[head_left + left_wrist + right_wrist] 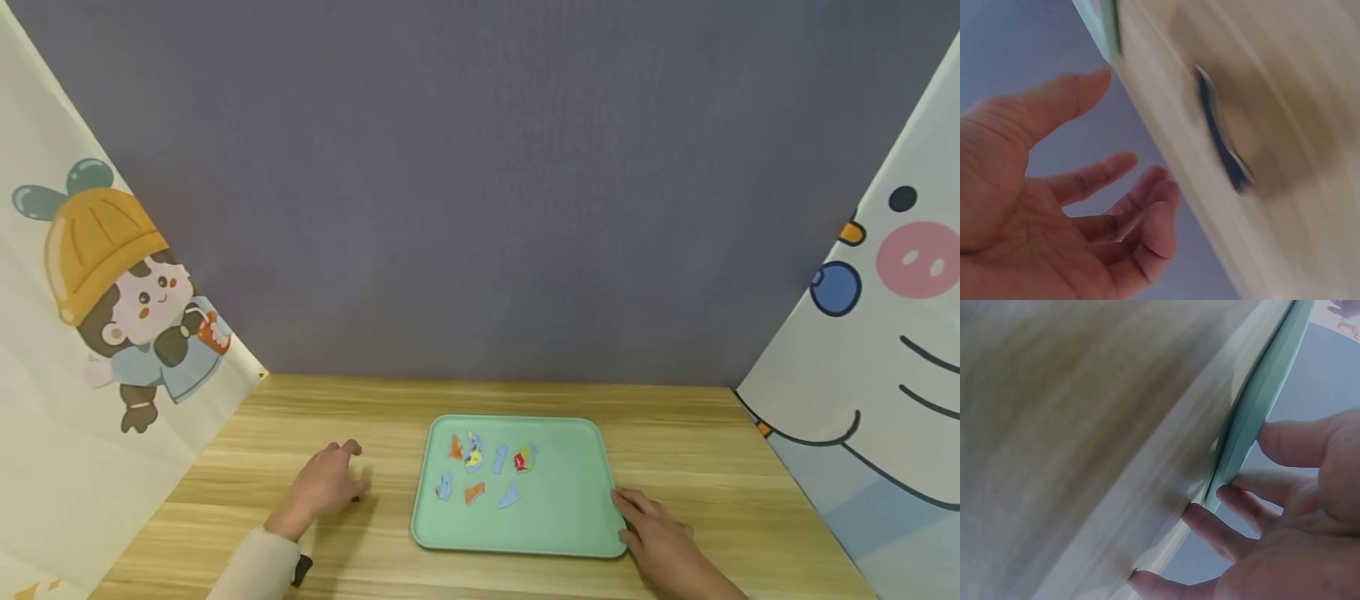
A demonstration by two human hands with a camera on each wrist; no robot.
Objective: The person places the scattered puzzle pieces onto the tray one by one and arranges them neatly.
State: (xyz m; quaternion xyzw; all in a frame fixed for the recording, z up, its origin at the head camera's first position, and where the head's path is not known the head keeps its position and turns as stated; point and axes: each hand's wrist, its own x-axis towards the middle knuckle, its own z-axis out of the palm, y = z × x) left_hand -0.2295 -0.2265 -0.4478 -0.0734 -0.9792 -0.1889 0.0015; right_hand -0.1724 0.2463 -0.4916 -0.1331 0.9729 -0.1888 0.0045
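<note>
Flat, irregular printed pieces lie on a mint-green tray point(562, 533), among them an orange-and-blue piece point(475, 493), a red-and-green piece point(524, 459) and a pale blue piece point(509, 497). To the tray's left, over the table, my left hand point(322, 486) has its thumb and fingers spread apart and loosely bent, with nothing between them. Near those fingers, a thin dark piece point(1219, 131) shows edge-on against the wood in the left wrist view. My right hand point(660, 537) touches the tray's right side by the near corner, thumb and fingertips at the rim, other fingertips reaching the tabletop.
The wood-grain table point(375, 575) runs back to a grey upright panel point(480, 208). White sheets printed with cartoons, a child in a yellow hat point(127, 275) at left and a pig-nosed figure point(918, 258) at right, stand along both sides.
</note>
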